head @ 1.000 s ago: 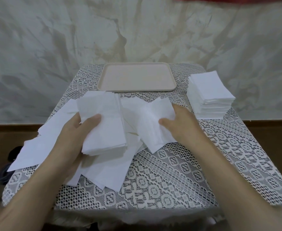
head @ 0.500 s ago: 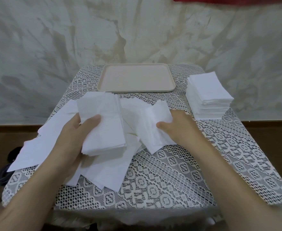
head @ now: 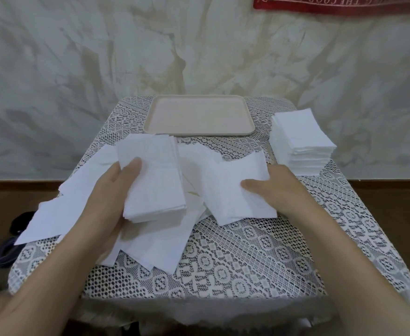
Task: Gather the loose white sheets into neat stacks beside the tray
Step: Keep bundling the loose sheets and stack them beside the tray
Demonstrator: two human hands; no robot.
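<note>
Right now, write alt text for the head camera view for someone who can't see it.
The left hand holds a bundle of white sheets; the right hand pinches another sheet, over loose sheets on a lace-covered table. A neat stack sits beside a beige tray.

Scattered sheets (head: 155,248), neat stack (head: 301,132) beside tray (head: 199,135)
</note>
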